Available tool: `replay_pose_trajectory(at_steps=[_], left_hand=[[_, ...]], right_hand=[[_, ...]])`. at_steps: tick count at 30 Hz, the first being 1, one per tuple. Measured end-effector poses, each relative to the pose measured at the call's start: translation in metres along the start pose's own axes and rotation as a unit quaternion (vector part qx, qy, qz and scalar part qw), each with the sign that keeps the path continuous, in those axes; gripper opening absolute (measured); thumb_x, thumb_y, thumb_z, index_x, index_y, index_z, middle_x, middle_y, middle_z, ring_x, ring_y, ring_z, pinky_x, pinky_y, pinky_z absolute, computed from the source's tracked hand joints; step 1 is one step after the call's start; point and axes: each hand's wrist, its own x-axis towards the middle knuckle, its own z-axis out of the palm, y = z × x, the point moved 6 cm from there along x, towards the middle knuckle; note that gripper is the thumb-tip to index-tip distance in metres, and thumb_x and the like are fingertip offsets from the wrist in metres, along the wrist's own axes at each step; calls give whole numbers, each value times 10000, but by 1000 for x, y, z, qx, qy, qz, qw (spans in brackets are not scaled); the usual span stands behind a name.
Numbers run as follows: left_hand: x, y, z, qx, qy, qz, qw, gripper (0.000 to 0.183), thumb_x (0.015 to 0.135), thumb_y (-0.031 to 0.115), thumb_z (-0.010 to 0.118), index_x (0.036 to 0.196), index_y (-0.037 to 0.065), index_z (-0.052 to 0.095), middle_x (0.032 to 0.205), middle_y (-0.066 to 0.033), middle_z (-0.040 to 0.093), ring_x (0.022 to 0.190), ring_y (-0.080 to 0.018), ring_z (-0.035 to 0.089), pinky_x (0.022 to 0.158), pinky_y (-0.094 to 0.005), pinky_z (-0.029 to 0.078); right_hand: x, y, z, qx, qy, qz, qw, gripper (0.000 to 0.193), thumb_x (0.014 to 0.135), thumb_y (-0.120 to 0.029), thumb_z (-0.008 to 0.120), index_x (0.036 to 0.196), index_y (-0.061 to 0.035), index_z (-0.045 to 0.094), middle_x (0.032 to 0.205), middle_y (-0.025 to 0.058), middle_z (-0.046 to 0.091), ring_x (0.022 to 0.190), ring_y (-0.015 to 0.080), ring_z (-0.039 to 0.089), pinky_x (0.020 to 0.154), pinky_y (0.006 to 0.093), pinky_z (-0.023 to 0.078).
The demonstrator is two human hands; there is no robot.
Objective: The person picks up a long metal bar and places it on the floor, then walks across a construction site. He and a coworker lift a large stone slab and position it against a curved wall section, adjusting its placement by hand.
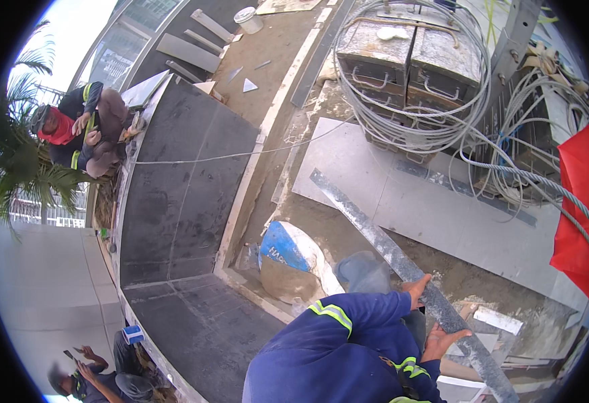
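A long, flat metal bar [378,238], grey and dust-stained, slants from the upper middle down to the lower right. My left hand [415,290] is closed around it below its middle. Closer to the bar's lower end, my right hand [441,342] also grips it, thumb and fingers against its edges. Both arms wear blue sleeves with reflective bands. One grey-blue trouser knee [365,272] shows left of the bar. Left of that knee leans a blue and white sack [284,245] with grey-brown material at its front. Light grey slabs [348,161] lie beyond the bar.
Steel rope [482,117] loops around heavy handled boxes [375,50], near a red sheet [580,211]. A dark-panelled low wall [187,181] runs along the left, crossed by a thin cable. Two co-workers [89,131] [89,376] are beyond it. A white bucket [248,20] stands far back.
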Motion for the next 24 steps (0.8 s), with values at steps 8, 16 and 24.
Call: replay_pose_trajectory(at_steps=[8, 16, 24], left_hand=[[57, 41, -89, -319, -173, 110, 925, 858, 963, 768, 436, 1539, 133, 401, 1539, -96, 477, 1416, -277, 453, 1153, -573, 331], [89, 24, -116, -333, -86, 128, 930, 708, 1015, 688, 432, 1495, 167, 434, 1441, -47, 559, 1297, -266, 553, 1080, -542, 412], [101, 58, -107, -373, -9, 153, 915, 741, 1032, 643, 449, 1542, 114, 349, 1510, -120, 488, 1352, -319, 512, 1120, -572, 406]], right_hand=[[92, -113, -26, -115, -88, -32, 989, 1096, 726, -541, 557, 1576, -14, 108, 1543, 207, 387, 1349, 310, 446, 1143, 448, 415], [122, -112, 12, -78, -34, -29, 996, 1093, 765, -876, 602, 1501, -84, 446, 1472, 106, 551, 1308, 315, 557, 1079, 457, 483], [129, -35, 48, -45, 14, 87, 995, 1007, 860, -855, 514, 1541, -124, 393, 1580, 101, 421, 1423, 287, 427, 1168, 442, 370]])
